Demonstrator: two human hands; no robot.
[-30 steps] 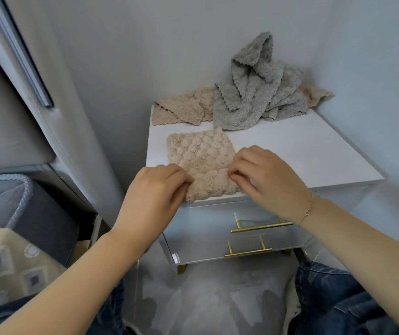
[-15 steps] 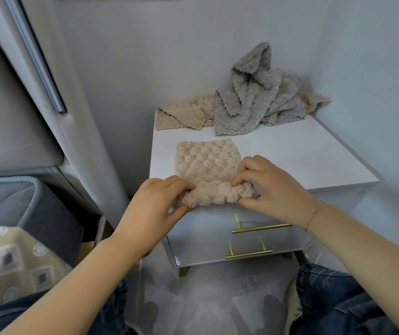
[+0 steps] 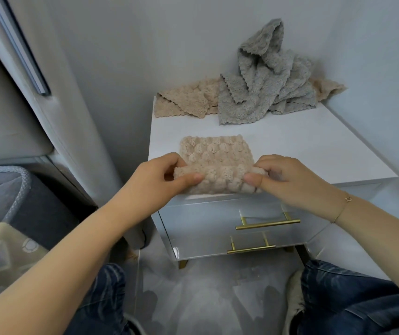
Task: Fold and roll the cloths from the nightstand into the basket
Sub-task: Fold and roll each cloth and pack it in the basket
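Head view, looking down at a white nightstand (image 3: 314, 151) set in a corner. Your left hand (image 3: 154, 180) and right hand (image 3: 288, 180) meet at the near edge of the top, one at each end of a folded beige cloth (image 3: 217, 163). The cloth lies at the front of the nightstand top, its far half flat on the surface and its near edge turned up into a thick roll that overhangs the front edge slightly. Your left hand pinches the left end of that roll, thumb on the near face and fingers curled behind it; your right hand pinches the right end in the same way, thumb forward and fingers bent over the top. Both grips are closed on the fabric.

At the back of the top, against the wall, a grey cloth (image 3: 266, 88) sits heaped and partly upright, overlapping a second beige cloth (image 3: 184, 102) on its left; a further beige corner (image 3: 329, 87) shows just beside it on the right.

Below the top are two drawer fronts with brass bar handles (image 3: 267, 223). A thin bracelet (image 3: 343, 206) circles your right wrist. At far left stands a dark basket (image 3: 21, 189) with a pale corded rim, well apart from the nightstand. No brand, label or writing can be read anywhere.
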